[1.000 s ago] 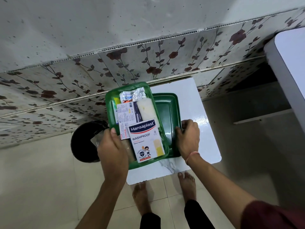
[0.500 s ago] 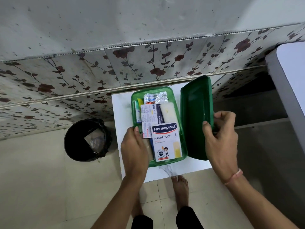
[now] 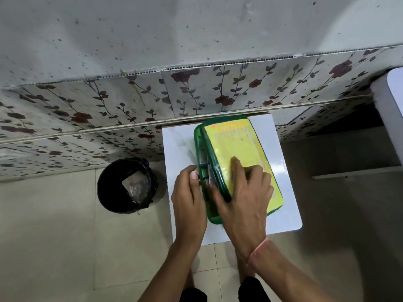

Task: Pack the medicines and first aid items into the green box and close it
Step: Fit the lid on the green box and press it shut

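The right hand (image 3: 244, 192) lies palm down, fingers spread flat, on the near half of the lid (image 3: 237, 153), whose top carries a yellow label with small print too fine to read. The left hand (image 3: 188, 197) is curled against the left wall of the green box (image 3: 212, 217), thumb at the rim, gripping that side. The lid sits tilted over the box: its left edge stands a little above the rim, and through that gap a strip of packed items (image 3: 204, 162) shows, too narrow to tell apart. A thin band circles the right wrist.

The box rests on a small white table (image 3: 181, 144), lengthwise from near to far, towards the table's middle and right, its far end close to the floral-tiled wall (image 3: 109, 105). To the left of the table, on the beige floor, stands a black bin (image 3: 126, 186) with something pale inside. At the far right edge a white surface (image 3: 392, 101) juts in.
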